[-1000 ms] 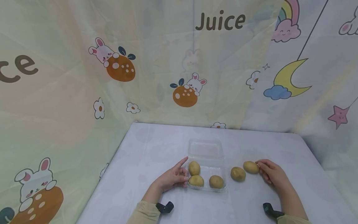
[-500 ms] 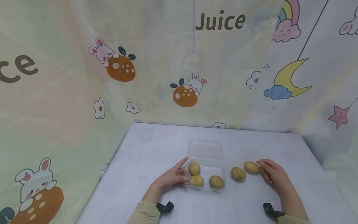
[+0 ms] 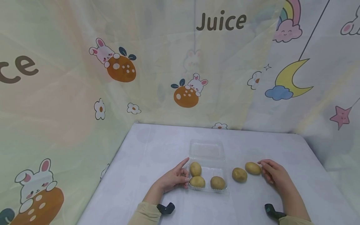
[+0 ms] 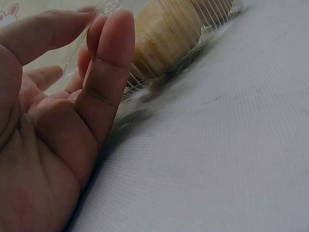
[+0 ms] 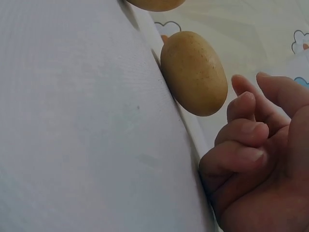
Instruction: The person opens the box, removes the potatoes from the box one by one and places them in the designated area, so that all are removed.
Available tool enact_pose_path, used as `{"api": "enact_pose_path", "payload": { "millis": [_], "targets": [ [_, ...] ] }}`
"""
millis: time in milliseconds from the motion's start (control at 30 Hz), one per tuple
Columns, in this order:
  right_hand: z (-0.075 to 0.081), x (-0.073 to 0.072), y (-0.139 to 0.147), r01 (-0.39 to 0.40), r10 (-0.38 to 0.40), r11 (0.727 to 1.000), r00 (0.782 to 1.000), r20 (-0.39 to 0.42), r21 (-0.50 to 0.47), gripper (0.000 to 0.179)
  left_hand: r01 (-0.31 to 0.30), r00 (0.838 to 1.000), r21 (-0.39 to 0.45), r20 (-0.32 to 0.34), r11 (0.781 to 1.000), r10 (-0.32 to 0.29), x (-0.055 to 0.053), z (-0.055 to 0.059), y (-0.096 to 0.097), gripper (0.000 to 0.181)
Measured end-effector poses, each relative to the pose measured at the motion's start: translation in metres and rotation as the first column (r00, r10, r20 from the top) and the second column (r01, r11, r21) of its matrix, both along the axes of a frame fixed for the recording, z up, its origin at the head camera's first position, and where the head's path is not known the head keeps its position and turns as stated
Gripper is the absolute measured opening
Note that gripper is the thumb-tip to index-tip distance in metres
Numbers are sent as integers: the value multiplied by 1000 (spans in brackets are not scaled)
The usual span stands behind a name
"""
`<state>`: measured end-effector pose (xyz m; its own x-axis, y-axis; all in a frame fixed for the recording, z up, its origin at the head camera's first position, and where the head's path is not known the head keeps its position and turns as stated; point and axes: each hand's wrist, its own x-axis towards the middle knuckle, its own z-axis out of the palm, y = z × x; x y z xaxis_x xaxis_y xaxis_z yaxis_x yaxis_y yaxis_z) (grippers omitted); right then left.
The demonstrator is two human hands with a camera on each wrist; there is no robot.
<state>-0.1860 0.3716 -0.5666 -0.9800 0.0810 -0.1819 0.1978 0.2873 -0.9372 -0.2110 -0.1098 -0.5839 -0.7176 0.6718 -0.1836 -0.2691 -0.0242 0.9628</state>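
Note:
In the head view, my left hand (image 3: 174,179) pinches the left rim of a clear plastic clamshell box (image 3: 206,172); the left wrist view shows thumb and fingers meeting at its edge (image 4: 110,7). Inside lie three potatoes: one at back left (image 3: 195,169), one at front left (image 3: 197,182) and one at front right (image 3: 217,183). My right hand (image 3: 275,173) is beside a loose oval potato (image 3: 253,168), its fingers loosely curled and holding nothing. A gap shows between fingertips and potato (image 5: 194,73) in the right wrist view. Another loose potato (image 3: 239,175) lies nearer the box.
The box's lid (image 3: 206,150) lies folded back, away from me. All of this stands on a white-covered table (image 3: 157,147), with a printed curtain (image 3: 157,62) behind and at both sides. Dark wrist devices (image 3: 166,208) sit by both beige sleeves.

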Motion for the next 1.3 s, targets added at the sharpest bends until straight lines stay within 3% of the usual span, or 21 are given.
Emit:
{"api": "enact_pose_path", "payload": {
  "millis": [133,267,500,600,667,833,933,1000,1100,1300],
  "targets": [
    [9,-1,-4,-29,32,996,999,-39,86,50,-1,1000,1,5,1000,1,0,0,0,96],
    [24,-1,-13,-110,125,984,987,-105,138,46,1,1000,5,5,1000,-1,0,-1,-1,96],
    [49,-3,-32,-317,347,932,921,-176,177,34,1,1000,13,6,1000,-1,0,3,-1,97],
    [56,-6,-39,-415,445,892,877,-183,180,29,4,1000,12,7,1000,-4,0,2,0,97],
    [60,-10,-44,-501,524,850,837,-161,163,28,5,1000,11,5,1000,-5,0,2,0,97],
    [65,-19,-59,-719,725,689,684,-83,97,29,4,1000,10,4,1000,-4,0,1,0,97],
    [63,-24,-70,-787,789,615,614,-30,57,31,1,1000,8,5,1000,-1,0,0,-1,96],
    [61,-26,-77,-812,812,583,583,10,32,32,1,1000,6,5,1000,-1,-1,-1,-1,96],
    [60,-27,-86,-830,826,557,557,87,17,31,2,1000,7,3,1000,-2,-1,-1,-1,96],
    [60,-29,-101,-845,834,535,528,161,4,31,1,1000,6,2,1000,-1,-1,-1,-1,96]
  ]
}}
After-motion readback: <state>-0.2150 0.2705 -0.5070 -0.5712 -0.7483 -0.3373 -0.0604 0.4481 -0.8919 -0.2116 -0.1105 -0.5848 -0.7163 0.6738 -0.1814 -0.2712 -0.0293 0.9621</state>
